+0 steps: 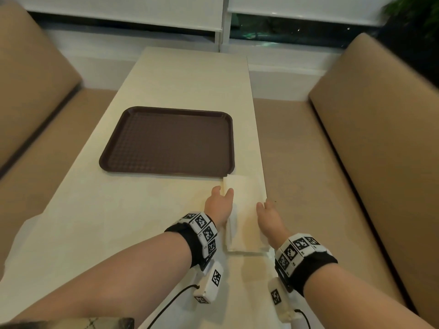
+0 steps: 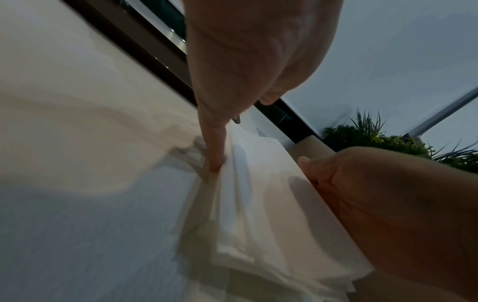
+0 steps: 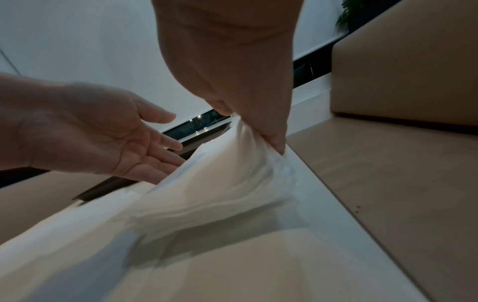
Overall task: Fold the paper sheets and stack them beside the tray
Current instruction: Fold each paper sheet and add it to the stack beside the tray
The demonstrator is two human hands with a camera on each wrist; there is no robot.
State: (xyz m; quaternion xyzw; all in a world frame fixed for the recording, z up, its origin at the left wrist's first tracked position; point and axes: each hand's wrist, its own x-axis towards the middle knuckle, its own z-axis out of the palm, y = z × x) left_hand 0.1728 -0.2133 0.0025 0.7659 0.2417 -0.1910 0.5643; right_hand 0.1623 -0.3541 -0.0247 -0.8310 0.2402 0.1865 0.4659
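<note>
So the white paper sheets (image 1: 245,210) sit on the worktop (image 1: 118,222) just near the brown tray (image 1: 166,141), at its right corner. The left hand (image 1: 217,204) is open, straight fingers (image 2: 216,147) touching the stack's left side, and the right hand (image 1: 269,216) pinches its right edge, lifting it a bit

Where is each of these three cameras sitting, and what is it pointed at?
Head: on the person's head, facing down the table at the tray and paper sheets; both forearms show.
Left wrist: along the left hand, fingers on the sheets.
Right wrist: along the right hand, which pinches the sheets.
Shared: both wrist views show the opposite hand and the sheets.
</note>
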